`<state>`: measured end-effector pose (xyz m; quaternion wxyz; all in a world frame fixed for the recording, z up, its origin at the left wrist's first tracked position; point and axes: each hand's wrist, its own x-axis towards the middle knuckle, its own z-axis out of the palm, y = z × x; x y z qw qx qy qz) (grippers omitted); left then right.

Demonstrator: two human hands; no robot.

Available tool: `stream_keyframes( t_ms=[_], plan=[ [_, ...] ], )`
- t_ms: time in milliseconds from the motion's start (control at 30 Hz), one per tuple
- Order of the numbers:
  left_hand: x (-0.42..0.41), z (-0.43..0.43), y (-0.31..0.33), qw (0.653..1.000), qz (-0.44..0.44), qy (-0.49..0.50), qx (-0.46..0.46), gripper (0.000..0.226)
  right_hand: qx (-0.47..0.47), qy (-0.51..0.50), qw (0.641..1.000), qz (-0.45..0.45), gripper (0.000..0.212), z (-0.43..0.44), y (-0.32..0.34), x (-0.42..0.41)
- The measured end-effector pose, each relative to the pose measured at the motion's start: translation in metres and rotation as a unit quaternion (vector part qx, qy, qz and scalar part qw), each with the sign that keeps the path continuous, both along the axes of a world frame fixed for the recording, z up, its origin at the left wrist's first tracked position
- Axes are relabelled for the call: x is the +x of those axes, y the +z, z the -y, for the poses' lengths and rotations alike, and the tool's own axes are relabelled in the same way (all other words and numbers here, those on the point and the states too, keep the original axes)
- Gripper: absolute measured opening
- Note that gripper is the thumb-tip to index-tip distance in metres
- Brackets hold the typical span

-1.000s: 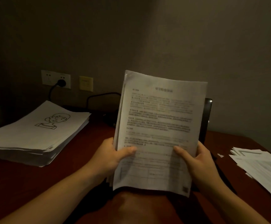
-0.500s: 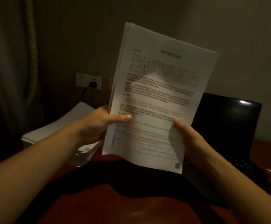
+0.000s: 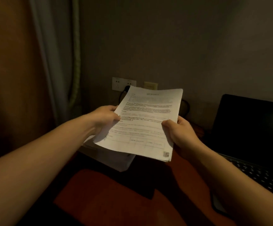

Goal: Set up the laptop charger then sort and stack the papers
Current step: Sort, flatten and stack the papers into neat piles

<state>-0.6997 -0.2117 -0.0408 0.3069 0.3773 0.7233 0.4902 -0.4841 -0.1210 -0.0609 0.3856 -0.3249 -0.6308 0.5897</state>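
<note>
A bundle of printed papers (image 3: 147, 121) hangs tilted nearly flat over the thick paper stack (image 3: 116, 160) on the dark red desk (image 3: 116, 201). My left hand (image 3: 105, 118) grips the bundle's left edge, thumb on top. My right hand (image 3: 178, 132) grips its right edge. The stack is mostly hidden beneath the bundle. Behind it, a black plug with its cable (image 3: 124, 92) sits in the white wall socket (image 3: 118, 84). An open black laptop (image 3: 250, 128) stands at the right.
A curtain (image 3: 57, 62) hangs at the left beside the wall. A small yellowish wall plate (image 3: 150, 85) is next to the socket. A loop of black cable (image 3: 185, 106) lies behind the papers, by the laptop.
The bundle has dropped from upright in front of me to nearly flat and moved left over the thick stack. My view has turned left, so the loose papers at the right are out of sight.
</note>
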Motion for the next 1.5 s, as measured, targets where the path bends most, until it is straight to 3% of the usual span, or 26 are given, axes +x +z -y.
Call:
stream_keyframes(
  t_ms=[133,300,367,467,533,600,633,833,1000,1200,1500],
  plan=[
    [-0.031,0.001,-0.007,0.998,-0.045,0.048,0.012,0.065,-0.043,0.02,0.998,0.039,0.026,0.002,-0.003,-0.036],
    [-0.069,-0.011,-0.032,0.967,-0.251,0.044,-0.03,0.036,-0.018,-0.012,0.997,0.079,0.094,-0.003,-0.031,-0.062],
    [-0.079,-0.014,-0.04,0.961,-0.269,0.043,-0.041,0.035,0.083,-0.027,0.982,0.169,0.084,-0.004,-0.045,-0.067],
    [-0.09,-0.017,-0.051,0.946,-0.311,0.045,-0.078,0.032,0.231,-0.037,0.92,0.315,0.032,-0.009,-0.058,-0.07],
    [-0.094,-0.018,-0.057,0.927,-0.356,0.04,-0.112,0.034,0.294,-0.029,0.878,0.377,0.019,-0.011,-0.065,-0.071],
    [-0.096,-0.019,-0.063,0.913,-0.381,0.016,-0.148,0.034,0.338,-0.018,0.841,0.421,0.019,-0.01,-0.071,-0.073],
    [-0.096,-0.02,-0.065,0.91,-0.381,-0.001,-0.163,0.034,0.341,-0.007,0.84,0.423,0.019,-0.009,-0.073,-0.073],
    [-0.094,-0.025,-0.07,0.918,-0.336,-0.053,-0.204,0.042,0.331,0.025,0.848,0.413,0.024,-0.011,-0.074,-0.074],
    [-0.075,-0.028,-0.068,0.875,-0.417,-0.018,-0.245,0.068,0.309,0.035,0.862,0.401,0.049,-0.015,-0.064,-0.061],
    [-0.007,-0.045,-0.054,0.855,-0.463,-0.077,-0.22,0.072,0.328,-0.011,0.828,0.455,0.061,-0.036,-0.052,-0.015],
    [0.135,-0.093,-0.042,0.829,-0.483,-0.209,-0.19,0.061,0.306,-0.095,0.814,0.485,0.062,-0.063,-0.045,0.12]
  ],
)
